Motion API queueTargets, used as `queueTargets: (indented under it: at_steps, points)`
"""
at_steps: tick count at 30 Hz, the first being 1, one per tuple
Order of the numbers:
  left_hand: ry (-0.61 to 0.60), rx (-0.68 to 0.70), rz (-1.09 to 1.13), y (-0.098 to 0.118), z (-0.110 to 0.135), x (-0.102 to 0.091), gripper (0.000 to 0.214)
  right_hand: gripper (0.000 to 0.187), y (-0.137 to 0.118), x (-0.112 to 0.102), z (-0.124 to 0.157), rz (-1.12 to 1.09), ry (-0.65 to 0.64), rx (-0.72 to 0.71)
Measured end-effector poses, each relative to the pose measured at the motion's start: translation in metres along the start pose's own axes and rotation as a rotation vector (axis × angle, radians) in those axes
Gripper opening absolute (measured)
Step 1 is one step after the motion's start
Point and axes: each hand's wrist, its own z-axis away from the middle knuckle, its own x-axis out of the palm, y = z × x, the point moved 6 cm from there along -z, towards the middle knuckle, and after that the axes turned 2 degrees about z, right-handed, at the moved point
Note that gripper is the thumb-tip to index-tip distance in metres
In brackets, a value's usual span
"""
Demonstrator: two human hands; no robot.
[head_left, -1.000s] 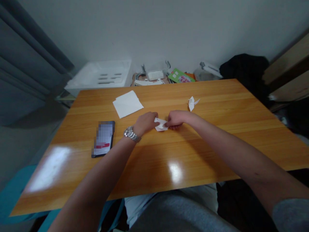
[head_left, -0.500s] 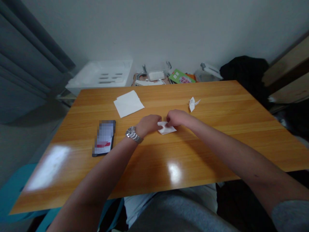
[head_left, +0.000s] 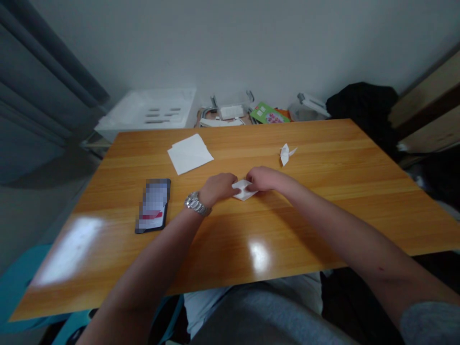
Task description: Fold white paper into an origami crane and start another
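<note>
A small folded piece of white paper [head_left: 243,190] lies on the orange wooden table [head_left: 323,201] between my two hands. My left hand [head_left: 216,187], with a metal watch [head_left: 194,203] on its wrist, pinches the paper's left side with closed fingers. My right hand [head_left: 263,178] pinches the paper's right side, fingers curled and pressed down on it. Both hands rest low on the tabletop near its middle.
A finished white paper crane [head_left: 286,153] stands further back to the right. A stack of white paper sheets [head_left: 189,154] lies at the back left. A dark phone [head_left: 153,204] lies left of my left wrist. Clutter and a white crate [head_left: 151,112] sit behind the table.
The folded paper has been turned and pressed between my hands, and both hands shifted slightly while keeping hold of it.
</note>
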Motion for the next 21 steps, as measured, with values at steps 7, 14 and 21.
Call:
queueTargets:
  at_steps: [7, 14, 21]
  points:
    - [0.019, 0.106, 0.064, -0.001, 0.002, 0.004, 0.024, 0.019, 0.001, 0.006, 0.004, -0.113, 0.091, -0.039]
    - [0.067, 0.15, 0.191, -0.012, 0.004, 0.009, 0.022, 0.017, 0.003, 0.017, 0.016, -0.264, 0.175, -0.052]
    - [0.12, 0.2, 0.341, -0.018, 0.007, 0.012, 0.023, 0.011, 0.009, 0.033, 0.018, -0.664, 0.208, -0.053]
